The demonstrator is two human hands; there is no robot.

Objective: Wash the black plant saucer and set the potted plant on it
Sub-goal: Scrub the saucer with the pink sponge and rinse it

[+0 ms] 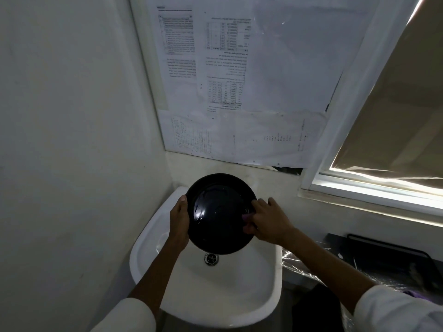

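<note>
A round black plant saucer (pixel 220 213) is held tilted above the white sink (pixel 239 291), its wet, shiny face turned toward me. My left hand (pixel 179 221) grips its left rim. My right hand (pixel 268 221) rests on the right side of the saucer, fingers pressed against its inner face, with something small and purplish under the fingertips. The saucer hides the tap. No potted plant is in view.
The sink drain (pixel 211 258) lies just below the saucer. A mirror covered with printed sheets (pixel 230 80) hangs behind. A window with a blind (pixel 395 116) is at right. Black items and clear plastic (pixel 388 257) sit right of the sink. A wall (pixel 72 140) closes the left.
</note>
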